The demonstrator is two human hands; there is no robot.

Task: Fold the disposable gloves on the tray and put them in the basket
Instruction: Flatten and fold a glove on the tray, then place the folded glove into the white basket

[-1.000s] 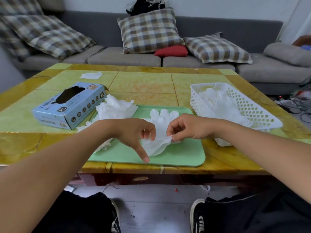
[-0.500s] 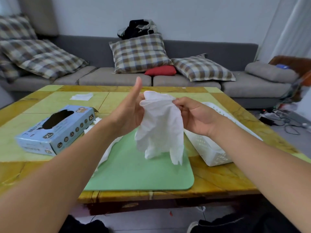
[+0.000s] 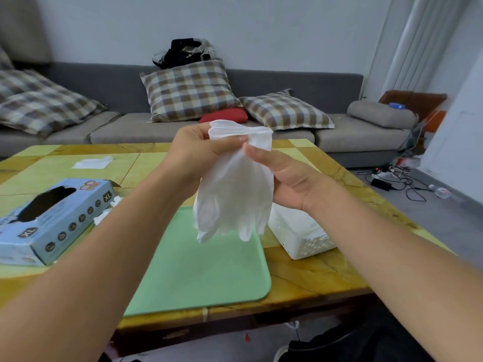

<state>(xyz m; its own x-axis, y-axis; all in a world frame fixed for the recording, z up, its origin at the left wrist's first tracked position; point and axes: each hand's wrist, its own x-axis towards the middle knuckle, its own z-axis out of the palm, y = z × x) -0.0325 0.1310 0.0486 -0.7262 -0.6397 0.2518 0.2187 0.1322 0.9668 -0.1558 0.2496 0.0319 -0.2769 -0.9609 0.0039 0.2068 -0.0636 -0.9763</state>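
Observation:
A white disposable glove [image 3: 235, 194] hangs in the air above the green tray [image 3: 209, 273], cuff up and fingers down. My left hand [image 3: 194, 150] pinches the cuff at its left side, and my right hand [image 3: 285, 176] pinches it at the right, thumb against the cuff. The white basket [image 3: 300, 236] stands on the table to the right of the tray, mostly hidden behind my right hand and the glove. A few more white gloves [image 3: 105, 216] peek out at the tray's left edge, behind my left forearm.
A blue glove box [image 3: 52, 220] lies on the table at the left. A white tissue [image 3: 92, 162] lies further back on the yellow-green table [image 3: 326, 278]. A grey sofa [image 3: 339, 137] with checked cushions runs behind. Cables lie on the floor at the right.
Both hands lifted the glove off the tray and raised it. Since half a second ago they have shifted to hold the cuff at its top edge, and the glove hangs straighter.

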